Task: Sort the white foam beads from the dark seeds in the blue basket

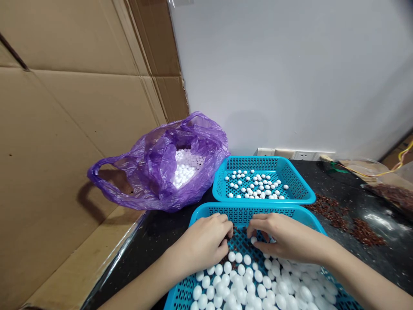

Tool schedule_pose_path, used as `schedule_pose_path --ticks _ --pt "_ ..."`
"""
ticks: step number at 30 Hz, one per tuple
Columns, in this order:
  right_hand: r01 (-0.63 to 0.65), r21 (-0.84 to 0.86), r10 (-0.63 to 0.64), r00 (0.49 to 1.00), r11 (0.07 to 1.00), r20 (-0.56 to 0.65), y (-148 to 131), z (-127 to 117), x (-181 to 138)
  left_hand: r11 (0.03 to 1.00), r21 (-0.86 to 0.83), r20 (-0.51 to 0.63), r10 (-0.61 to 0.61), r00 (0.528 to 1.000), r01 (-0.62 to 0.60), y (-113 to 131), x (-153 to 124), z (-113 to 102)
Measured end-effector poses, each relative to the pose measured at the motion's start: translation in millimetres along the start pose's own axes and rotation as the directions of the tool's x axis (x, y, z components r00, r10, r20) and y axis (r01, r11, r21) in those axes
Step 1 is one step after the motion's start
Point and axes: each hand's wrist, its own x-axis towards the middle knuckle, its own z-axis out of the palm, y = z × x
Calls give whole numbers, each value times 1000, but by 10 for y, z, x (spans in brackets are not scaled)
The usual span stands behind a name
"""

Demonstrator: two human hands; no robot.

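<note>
Both hands are inside the near blue plastic basket [206,211], over its far part. My right hand [277,236] has its thumb and fingers round a small white ball [254,240]. My left hand [209,239] is curled, fingertips down near the basket floor; what it may hold is hidden. Many loose white balls [238,282] fill the near side of this basket. Small reddish-brown bits [234,263] lie on the floor between the hands.
Behind stands a second blue basket [222,163] with scattered white balls. A purple plastic bag [158,168] at left holds more balls. Reddish-brown bits [364,232] are spread on the black countertop [342,193] at right. Cardboard [80,107] walls the left; sockets [305,156] and wires are behind.
</note>
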Motion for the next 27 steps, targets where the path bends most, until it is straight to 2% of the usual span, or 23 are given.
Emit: schedule_pose_path --ticks 16,24,27 --pt "26 26 -25 1000 999 -8 31 4 13 1000 22 33 1 999 -2 -28 0 7" --pt "43 115 -26 989 992 -147 -8 -37 33 988 -54 -25 142 990 -143 32 8 -26" --pt "84 160 -48 975 983 -218 7 -38 48 970 -98 -96 213 972 -222 70 16 -62"
